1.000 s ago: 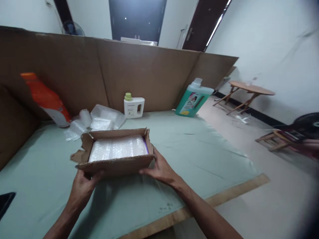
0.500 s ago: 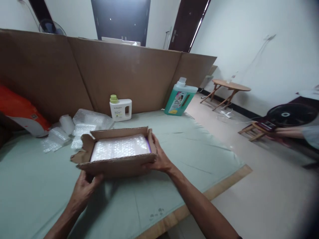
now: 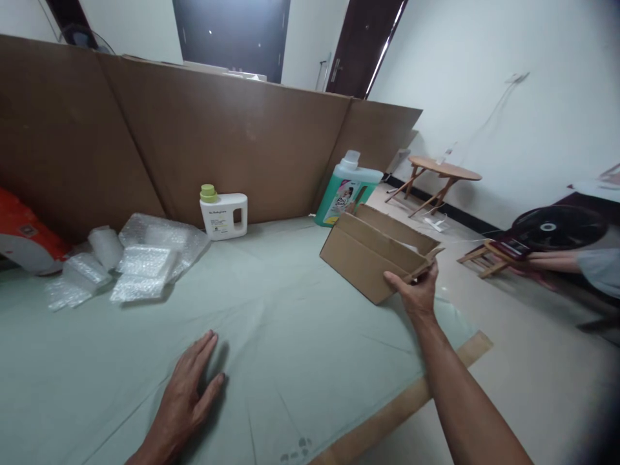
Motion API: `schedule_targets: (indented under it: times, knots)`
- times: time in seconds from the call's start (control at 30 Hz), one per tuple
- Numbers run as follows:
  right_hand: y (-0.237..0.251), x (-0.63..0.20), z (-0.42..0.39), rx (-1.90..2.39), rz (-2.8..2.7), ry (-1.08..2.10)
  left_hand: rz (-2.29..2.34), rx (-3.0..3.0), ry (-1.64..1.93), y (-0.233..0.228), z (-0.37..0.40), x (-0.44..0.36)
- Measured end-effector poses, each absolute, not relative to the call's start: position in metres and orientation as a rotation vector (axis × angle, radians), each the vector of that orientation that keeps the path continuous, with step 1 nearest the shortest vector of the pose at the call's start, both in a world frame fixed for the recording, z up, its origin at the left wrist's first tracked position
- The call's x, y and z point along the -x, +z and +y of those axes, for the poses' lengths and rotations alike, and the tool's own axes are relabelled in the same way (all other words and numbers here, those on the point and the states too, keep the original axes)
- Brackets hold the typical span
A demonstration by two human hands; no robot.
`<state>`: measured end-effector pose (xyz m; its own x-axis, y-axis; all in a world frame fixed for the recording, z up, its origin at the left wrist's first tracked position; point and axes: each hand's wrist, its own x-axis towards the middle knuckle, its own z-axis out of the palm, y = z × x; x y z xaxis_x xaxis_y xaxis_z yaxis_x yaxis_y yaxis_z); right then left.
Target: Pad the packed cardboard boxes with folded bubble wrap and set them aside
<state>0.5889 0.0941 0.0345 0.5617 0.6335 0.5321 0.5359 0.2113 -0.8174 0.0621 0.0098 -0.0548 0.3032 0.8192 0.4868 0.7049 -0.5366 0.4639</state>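
Note:
My right hand [image 3: 415,290] grips the near corner of a shallow cardboard box [image 3: 369,258] and holds it tilted above the right side of the table, near its edge. The box's contents are hidden from this angle. My left hand [image 3: 186,386] lies flat, palm down, fingers apart, on the pale green cloth [image 3: 290,310] that covers the table, holding nothing. A green detergent bottle [image 3: 345,188] stands just behind the box.
A white jug with a green cap [image 3: 223,213] stands at the brown cardboard wall [image 3: 227,148]. Bubble-wrap pieces [image 3: 138,258] and an orange bag [image 3: 24,232] lie at the left. On the right are a small round table [image 3: 443,169], a fan [image 3: 557,227] and another person's arm [image 3: 557,263].
My right hand has lifted the box from the table's middle and carried it right, tilted. My left hand has let go and dropped flat onto the cloth.

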Motion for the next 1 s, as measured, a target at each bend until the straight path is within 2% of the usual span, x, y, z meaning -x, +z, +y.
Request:
schedule_targets:
  times: [0.4, 1.0]
  knots:
    - [0.023, -0.618, 0.117, 1.552, -0.964, -0.072, 1.408, -2.583, 1.002, -0.054, 0.011, -0.063]
    - [0.023, -0.609, 0.133, 1.471, -1.119, 0.028, 1.354, -2.596, 1.091, -0.061, 0.013, -0.063]
